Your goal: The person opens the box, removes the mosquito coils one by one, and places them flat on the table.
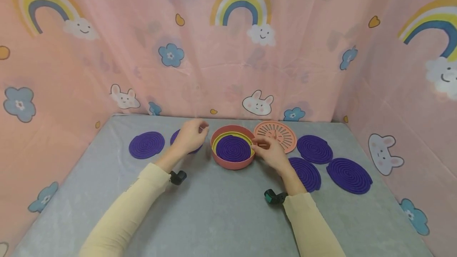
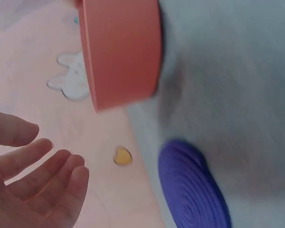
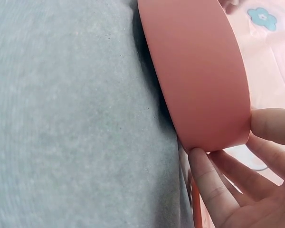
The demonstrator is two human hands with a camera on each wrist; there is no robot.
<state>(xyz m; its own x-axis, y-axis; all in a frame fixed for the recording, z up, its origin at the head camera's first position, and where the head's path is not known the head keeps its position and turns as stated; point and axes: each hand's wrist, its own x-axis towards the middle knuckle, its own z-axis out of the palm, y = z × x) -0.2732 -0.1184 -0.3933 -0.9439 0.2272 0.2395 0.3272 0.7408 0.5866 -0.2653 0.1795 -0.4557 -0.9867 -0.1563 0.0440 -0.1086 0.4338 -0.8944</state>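
A round pink mosquito coil box (image 1: pixel 233 165) stands on the table with a yellow lining (image 1: pixel 218 140) inside. A purple mosquito coil (image 1: pixel 233 148) lies flat in it. My right hand (image 1: pixel 273 153) is at the box's right side; its fairly straight fingers (image 3: pixel 213 185) touch the outer wall, and the thumb meets the rim. To the left of the box, my left hand (image 1: pixel 191 136) hovers apart from it with loosely bent fingers and nothing held. Under that hand, another mosquito coil (image 1: pixel 175 136) is partly hidden.
At the far left lies a mosquito coil (image 1: pixel 146 145). On the right are more coils (image 1: pixel 314 149), (image 1: pixel 350 175) and one partly behind the right wrist (image 1: pixel 305 173). A slotted peach lid (image 1: pixel 287 136) lies behind the right hand. A patterned pink curtain (image 1: pixel 214 70) borders the grey table (image 1: pixel 221 217).
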